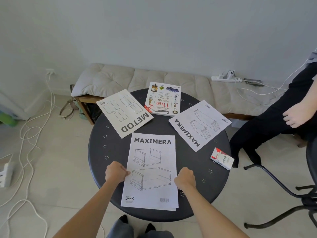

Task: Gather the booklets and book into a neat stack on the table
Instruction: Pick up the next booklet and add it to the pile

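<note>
A round dark table (109, 152) carries three white booklets and one book. The near MAXIMERA booklet (151, 162) lies at the front. My left hand (115, 171) pinches its left edge and my right hand (185, 178) grips its right edge. A METOD booklet (124, 112) lies at the back left. A second MAXIMERA booklet (199, 124) lies turned at the right. The Thai visual dictionary book (163, 99) lies at the far edge, upside down to me.
A small red and white VESS box (222, 158) lies near the table's right edge. A cushioned bench (137, 78) stands behind the table. A seated person's legs (274, 117) and a black chair base (283, 191) are at the right. White cables (30, 134) trail over the floor at left.
</note>
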A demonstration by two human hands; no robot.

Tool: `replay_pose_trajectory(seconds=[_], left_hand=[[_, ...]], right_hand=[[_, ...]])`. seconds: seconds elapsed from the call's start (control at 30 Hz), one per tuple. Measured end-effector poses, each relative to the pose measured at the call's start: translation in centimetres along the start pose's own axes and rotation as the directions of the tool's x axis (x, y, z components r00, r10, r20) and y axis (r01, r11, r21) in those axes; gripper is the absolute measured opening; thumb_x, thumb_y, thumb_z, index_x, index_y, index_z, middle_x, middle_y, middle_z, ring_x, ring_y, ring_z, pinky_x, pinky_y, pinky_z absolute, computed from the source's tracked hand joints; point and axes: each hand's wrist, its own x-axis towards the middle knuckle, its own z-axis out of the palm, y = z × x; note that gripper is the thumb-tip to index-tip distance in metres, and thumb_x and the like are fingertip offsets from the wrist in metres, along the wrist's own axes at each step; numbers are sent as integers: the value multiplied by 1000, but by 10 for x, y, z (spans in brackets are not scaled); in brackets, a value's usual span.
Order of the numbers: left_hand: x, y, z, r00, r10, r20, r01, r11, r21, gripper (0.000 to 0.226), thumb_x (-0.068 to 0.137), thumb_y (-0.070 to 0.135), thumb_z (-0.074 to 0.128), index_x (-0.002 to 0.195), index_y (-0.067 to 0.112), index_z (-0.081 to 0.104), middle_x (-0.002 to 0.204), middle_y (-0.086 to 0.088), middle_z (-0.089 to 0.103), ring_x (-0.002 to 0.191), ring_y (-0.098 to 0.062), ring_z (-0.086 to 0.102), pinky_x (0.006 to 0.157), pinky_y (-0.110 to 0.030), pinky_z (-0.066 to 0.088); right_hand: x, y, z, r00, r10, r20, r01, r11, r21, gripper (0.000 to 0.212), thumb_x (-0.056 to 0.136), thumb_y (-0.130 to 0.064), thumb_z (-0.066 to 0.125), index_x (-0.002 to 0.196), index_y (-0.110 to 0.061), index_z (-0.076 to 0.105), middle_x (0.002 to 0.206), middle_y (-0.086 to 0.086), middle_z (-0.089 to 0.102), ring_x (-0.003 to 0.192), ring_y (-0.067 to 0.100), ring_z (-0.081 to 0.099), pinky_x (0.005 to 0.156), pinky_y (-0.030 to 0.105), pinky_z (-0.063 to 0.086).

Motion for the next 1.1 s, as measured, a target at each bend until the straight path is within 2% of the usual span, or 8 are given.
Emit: replay_pose_trajectory(seconds=[0.3,0.5,0.63,0.7,0.8,0.87,0.93,1.1], left_hand=[[14,26,-32,996,91,22,-93,981,172,33,72,27,81,91,5,66,89,-9,69,84,-26,67,70,-33,54],[83,72,-105,967,253,-31,-247,961,128,26,81,24,73,98,6,64,102,-9,65,94,-24,59,75,-29,44],[135,100,-144,952,302,-56,-290,943,162,32,87,23,65,110,1,60,115,-14,62,110,-31,56,80,-30,40],[165,109,-161,952,303,-53,-289,940,183,40,89,25,62,120,1,56,125,-14,57,118,-31,52,88,-33,41],[204,118,-180,954,297,-38,-280,930,240,47,92,28,58,131,4,50,139,-13,50,129,-32,45,102,-37,39],[229,125,-188,950,311,-34,-289,914,286,50,93,28,56,135,3,48,141,-15,48,130,-33,44,105,-38,37],[248,133,-193,944,328,-28,-302,898,320,51,94,27,54,137,1,46,139,-17,49,129,-34,45,104,-39,37],[289,148,-199,937,350,17,-332,873,357,50,95,26,52,137,0,43,140,-18,48,128,-36,45,103,-40,38]], right_hand=[[20,-41,-28,998,-39,42,42,997,-70,11,83,-6,57,93,-9,53,107,11,64,91,29,67,65,30,49],[54,-124,-37,983,-165,85,154,981,121,30,84,-22,62,83,7,63,88,16,70,94,32,67,74,32,53],[75,-174,-32,992,-49,113,-1,915,403,50,87,-27,65,121,9,60,119,24,65,101,32,65,97,45,50],[90,-194,-27,985,22,171,-106,859,500,61,84,-31,69,134,-1,54,129,16,62,114,29,62,100,42,50],[114,-216,-18,972,103,210,-214,754,621,66,81,-27,73,139,-7,48,129,12,61,109,27,63,96,40,53],[125,-228,-14,968,151,202,-249,709,660,49,82,-22,73,125,-6,59,115,15,67,103,29,65,90,40,56],[135,-233,-8,969,183,166,-247,721,647,13,81,-22,72,88,-12,69,95,12,69,92,27,66,87,39,57],[152,-248,5,966,256,37,-232,795,561,27,82,-29,69,59,-21,58,70,0,63,76,23,60,82,37,54]])
